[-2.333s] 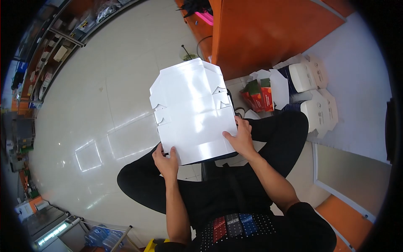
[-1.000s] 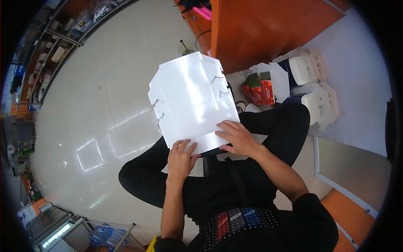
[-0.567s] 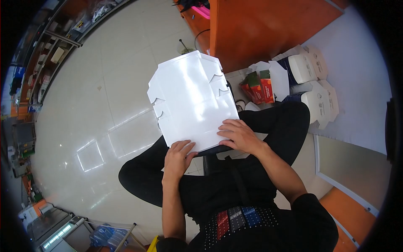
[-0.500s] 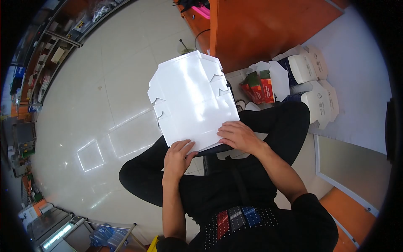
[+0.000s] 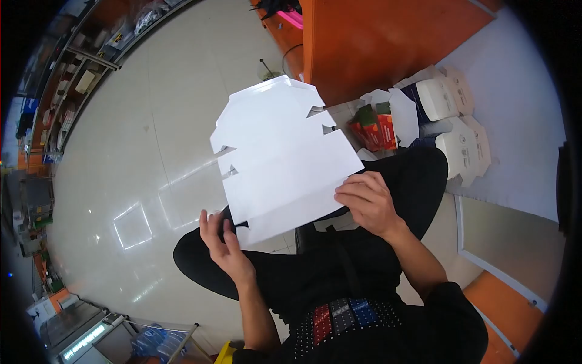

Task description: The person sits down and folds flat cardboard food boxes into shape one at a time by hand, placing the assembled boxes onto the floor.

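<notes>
A flat white cardboard box blank (image 5: pixel 276 142) with notched side edges rests over my lap, its near strip angled along a crease. My left hand (image 5: pixel 227 246) is at the near left corner, fingers spread, fingertips just beside the edge. At the near right corner my right hand (image 5: pixel 371 203) pinches the strip, fingers bent over its top and the thumb mostly hidden. Both of my legs, in black trousers (image 5: pixel 412 182), are under and beside the blank.
Folded white cartons (image 5: pixel 458 151) stand at the right against a pale wall, beside red and green packets (image 5: pixel 373 127). An orange cabinet (image 5: pixel 376 48) rises ahead. Shelves (image 5: pixel 85 73) with goods line the far left, and water bottles (image 5: pixel 157 343) sit at the lower left.
The near strip has swung out toward me, lengthening the blank. My left hand has moved left off the sheet and spread its fingers; my right hand has shifted slightly right.
</notes>
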`<state>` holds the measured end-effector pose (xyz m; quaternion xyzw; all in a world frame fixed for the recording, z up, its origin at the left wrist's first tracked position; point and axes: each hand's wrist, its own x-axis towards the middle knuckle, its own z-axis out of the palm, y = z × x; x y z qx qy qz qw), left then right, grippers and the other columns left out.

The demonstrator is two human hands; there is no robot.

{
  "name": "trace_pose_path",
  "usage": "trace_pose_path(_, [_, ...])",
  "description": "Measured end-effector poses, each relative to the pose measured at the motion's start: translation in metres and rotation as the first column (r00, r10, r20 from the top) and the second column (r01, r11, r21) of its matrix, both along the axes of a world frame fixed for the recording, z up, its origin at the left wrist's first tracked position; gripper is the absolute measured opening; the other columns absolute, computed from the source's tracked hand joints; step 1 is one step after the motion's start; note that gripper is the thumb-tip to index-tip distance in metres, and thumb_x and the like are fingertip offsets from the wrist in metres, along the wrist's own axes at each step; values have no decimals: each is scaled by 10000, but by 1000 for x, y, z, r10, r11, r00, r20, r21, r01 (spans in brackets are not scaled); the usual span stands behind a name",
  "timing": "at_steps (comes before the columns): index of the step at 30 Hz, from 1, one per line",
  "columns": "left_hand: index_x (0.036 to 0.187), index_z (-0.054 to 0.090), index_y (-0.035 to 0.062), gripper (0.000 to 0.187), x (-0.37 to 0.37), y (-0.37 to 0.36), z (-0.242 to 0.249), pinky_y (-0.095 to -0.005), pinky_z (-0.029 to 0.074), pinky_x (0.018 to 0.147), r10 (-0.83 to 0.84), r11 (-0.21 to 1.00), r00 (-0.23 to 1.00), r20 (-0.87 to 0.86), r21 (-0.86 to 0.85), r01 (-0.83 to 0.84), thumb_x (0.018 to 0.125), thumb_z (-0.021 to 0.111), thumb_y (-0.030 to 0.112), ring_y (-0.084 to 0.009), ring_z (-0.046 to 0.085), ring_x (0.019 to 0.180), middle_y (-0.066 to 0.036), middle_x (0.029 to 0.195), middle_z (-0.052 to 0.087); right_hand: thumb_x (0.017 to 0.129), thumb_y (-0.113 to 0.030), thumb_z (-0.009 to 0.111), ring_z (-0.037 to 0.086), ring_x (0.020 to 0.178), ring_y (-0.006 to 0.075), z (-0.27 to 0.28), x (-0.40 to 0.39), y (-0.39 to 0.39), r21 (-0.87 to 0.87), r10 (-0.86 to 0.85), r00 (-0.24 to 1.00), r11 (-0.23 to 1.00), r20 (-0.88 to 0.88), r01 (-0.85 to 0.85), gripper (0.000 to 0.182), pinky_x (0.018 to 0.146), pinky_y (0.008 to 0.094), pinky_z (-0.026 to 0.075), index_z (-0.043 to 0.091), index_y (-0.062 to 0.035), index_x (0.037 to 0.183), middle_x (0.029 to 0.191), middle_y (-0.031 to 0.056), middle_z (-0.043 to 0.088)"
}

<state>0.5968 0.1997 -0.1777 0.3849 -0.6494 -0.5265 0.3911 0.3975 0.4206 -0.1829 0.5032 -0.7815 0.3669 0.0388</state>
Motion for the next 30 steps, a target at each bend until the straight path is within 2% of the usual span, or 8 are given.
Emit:
trace_pose_path(4, [1421,419,-65,624,-8,-12,-29,-374,521,925,-108,747,989,98,665,16,889,734,26,-237,629,1109,-222,1235,629,708,21,700,543,1210,253,-37,6,15,166,119,983,976,138,-141,276,1008,450,417,746,-126,938,1174,3,664])
trace_pose_path(8, [1270,546,-102,510,-13,-7,-52,-348,547,885,-274,911,877,394,398,106,824,771,-2,-246,694,1000,-179,1139,695,746,-57,763,422,1359,334,-42,5,17,231,42,946,965,320,-121,252,1097,492,372,746,-108,992,1363,104,555])
trace_pose_path(11, [1251,552,-75,495,-16,-13,-52,-334,541,889,-243,865,935,258,493,88,821,787,-8,-222,687,979,-158,1118,701,793,-141,807,444,1353,338,-23,-2,12,139,-32,868,989,495,-43,368,1079,469,420,704,-86,1142,1401,169,512])
trace_pose_path(15, [1250,555,-72,471,-16,-31,-50,-334,545,888,-298,779,940,168,612,138,839,772,6,-218,690,983,-156,1124,700,831,-155,811,605,1172,264,-44,-22,12,194,-317,640,947,700,256,571,886,351,547,572,-23,1333,1371,193,551])
trace_pose_path(19, [1186,601,-68,409,-20,-31,-49,-347,549,860,-339,865,896,287,469,177,825,772,17,-239,701,933,-162,1057,721,797,-50,809,670,1008,192,-51,-43,-4,181,-216,141,957,966,227,608,891,320,535,536,73,1326,1219,163,673])
trace_pose_path(25, [1078,632,-50,304,-52,-12,-50,-451,544,820,-79,959,592,802,-100,264,795,705,36,-454,664,945,-276,1006,683,773,38,670,675,985,326,-66,-24,-45,347,-366,819,912,443,220,521,890,385,533,569,81,1283,1118,227,681])
trace_pose_path(28, [1117,622,-57,294,-77,8,-63,-448,539,826,41,914,560,827,-257,313,832,646,10,-436,654,1008,-264,1108,662,827,34,553,585,1082,399,-81,-9,-69,350,-329,914,907,236,236,464,911,457,510,559,110,1284,1173,252,620])
trace_pose_path(30, [1295,508,-130,469,-83,20,-72,-466,464,1006,-55,896,583,811,-218,387,871,623,38,-475,527,1222,-329,1334,519,857,7,546,545,1140,398,-89,4,-79,388,-341,923,886,179,252,447,914,459,500,552,121,1288,1244,255,579])
